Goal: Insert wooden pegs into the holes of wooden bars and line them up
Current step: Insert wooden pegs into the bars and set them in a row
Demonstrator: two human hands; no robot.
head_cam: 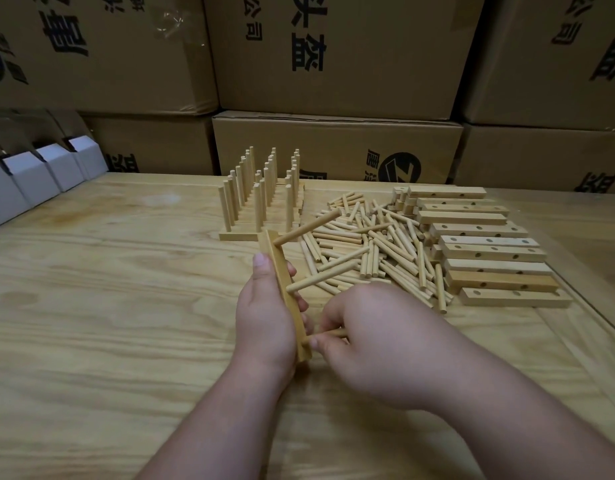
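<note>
My left hand (264,313) grips a wooden bar (276,261) held on edge above the table, its holes facing right. Two pegs stick out of it to the right: an upper peg (308,226) and a middle peg (321,274). My right hand (365,336) pinches a third peg (328,334) whose tip meets the bar's near end. Behind stand several finished bars with upright pegs (261,199) in tidy rows. A loose heap of pegs (372,244) lies to the right of centre, with a stack of drilled bars (486,244) beside it.
The plywood table (108,289) spreads to the left and front. White folded cartons (32,181) line the far left edge. Brown printed cardboard boxes (337,57) are stacked like a wall behind the table.
</note>
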